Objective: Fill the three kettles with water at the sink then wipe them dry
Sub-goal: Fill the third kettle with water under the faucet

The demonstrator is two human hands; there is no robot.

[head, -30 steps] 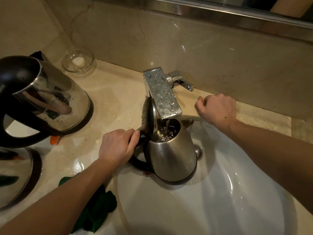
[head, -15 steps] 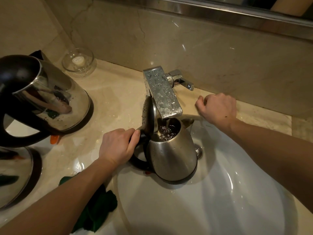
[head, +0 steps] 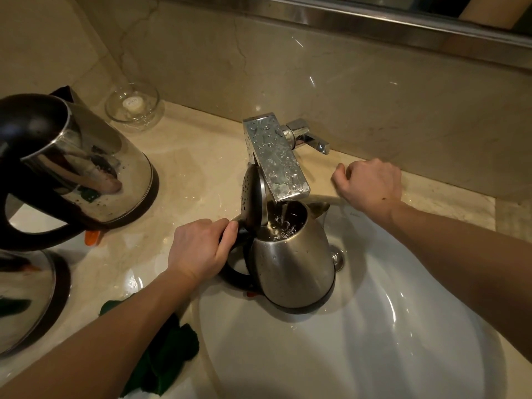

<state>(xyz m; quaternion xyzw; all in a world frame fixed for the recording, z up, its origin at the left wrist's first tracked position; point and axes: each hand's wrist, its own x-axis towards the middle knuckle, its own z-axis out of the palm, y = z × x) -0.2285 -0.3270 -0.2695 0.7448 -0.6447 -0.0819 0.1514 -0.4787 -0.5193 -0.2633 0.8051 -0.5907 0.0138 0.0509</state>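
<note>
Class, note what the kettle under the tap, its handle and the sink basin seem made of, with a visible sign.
The kettle looks like brushed stainless steel: dull grey metallic sheen, soft reflections. Its handle is probably black plastic: dark, matte. The sink basin is likely glazed white ceramic: smooth, glossy highlights.

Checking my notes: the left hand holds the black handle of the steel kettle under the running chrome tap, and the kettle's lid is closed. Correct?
No: the head view shows the dark lid open, standing upright. The left hand does hold the steel kettle under the running chrome tap.
</note>
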